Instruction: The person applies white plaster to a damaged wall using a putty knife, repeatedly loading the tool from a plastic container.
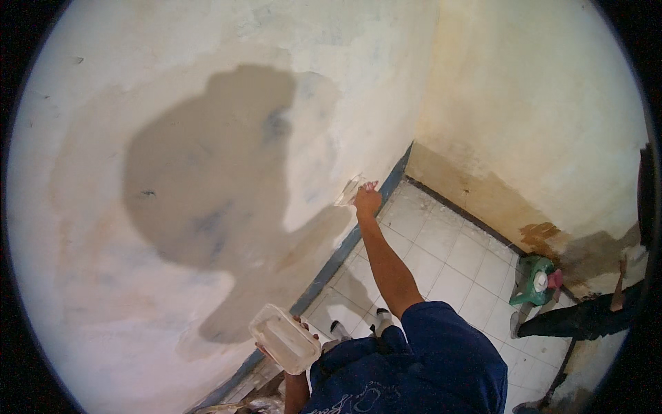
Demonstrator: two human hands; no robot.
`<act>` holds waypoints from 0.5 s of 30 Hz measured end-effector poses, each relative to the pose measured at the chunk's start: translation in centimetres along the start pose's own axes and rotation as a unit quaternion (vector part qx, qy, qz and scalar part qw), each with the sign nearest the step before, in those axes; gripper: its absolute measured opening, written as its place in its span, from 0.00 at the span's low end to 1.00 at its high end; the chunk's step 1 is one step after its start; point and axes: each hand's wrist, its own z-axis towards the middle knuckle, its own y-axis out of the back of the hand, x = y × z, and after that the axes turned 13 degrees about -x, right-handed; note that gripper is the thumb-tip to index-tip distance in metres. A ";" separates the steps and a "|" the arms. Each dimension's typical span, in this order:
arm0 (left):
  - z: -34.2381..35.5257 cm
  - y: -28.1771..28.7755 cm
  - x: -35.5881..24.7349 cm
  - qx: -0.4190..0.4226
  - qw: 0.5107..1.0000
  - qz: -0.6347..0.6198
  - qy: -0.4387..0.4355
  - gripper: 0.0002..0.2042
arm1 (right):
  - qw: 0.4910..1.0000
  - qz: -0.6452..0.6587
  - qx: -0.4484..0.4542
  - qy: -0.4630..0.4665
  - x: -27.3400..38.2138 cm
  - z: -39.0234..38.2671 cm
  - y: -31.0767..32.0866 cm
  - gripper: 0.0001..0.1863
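Note:
My right hand (367,199) is closed on a pale flat-bladed tool (349,194), held against the patched off-white wall (358,96) a little above its grey-blue base band. Low in the view, my left hand (310,331) grips a translucent rectangular plastic tub (281,332) with pale material inside; its fingers wrap round the sides. A large shadow falls across the wall to the left.
A yellowish, stained wall (517,96) meets this one at a corner above a white tiled floor (448,241). A green plastic object (527,297) with white and pink items sits by it. At right, another person's dark-clad leg (579,317) and hand show. Clutter (258,400) lies at bottom.

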 end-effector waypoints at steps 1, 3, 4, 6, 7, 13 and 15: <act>-1.4 0.2 -1.2 -0.003 0.999 0.006 -0.047 0.48 | 0.972 -0.218 0.067 0.063 2.0 -5.2 -1.3 0.13; -0.6 -0.4 -0.2 -0.005 1.000 0.000 -0.013 0.48 | 0.990 -0.108 0.059 0.068 3.3 0.1 -1.2 0.09; -0.6 -0.4 -0.2 -0.017 1.000 -0.008 -0.015 0.48 | 0.994 -0.054 0.074 0.066 4.0 0.3 -0.8 0.08; -2.4 0.0 -0.8 -0.041 0.996 -0.019 -0.075 0.48 | 0.970 0.139 0.165 -0.109 6.9 -4.0 0.7 0.06; -3.3 0.1 -1.1 -0.052 0.992 -0.025 -0.108 0.47 | 0.900 0.272 0.207 -0.269 9.0 -5.9 2.1 0.05; -0.2 -2.7 1.9 -0.021 0.999 -0.037 -0.002 0.47 | 0.991 0.039 0.113 0.057 -5.1 6.0 1.6 0.14; 0.1 -2.5 2.0 -0.031 0.999 -0.043 0.001 0.47 | 0.982 -0.077 0.039 0.170 -4.0 2.8 0.1 0.18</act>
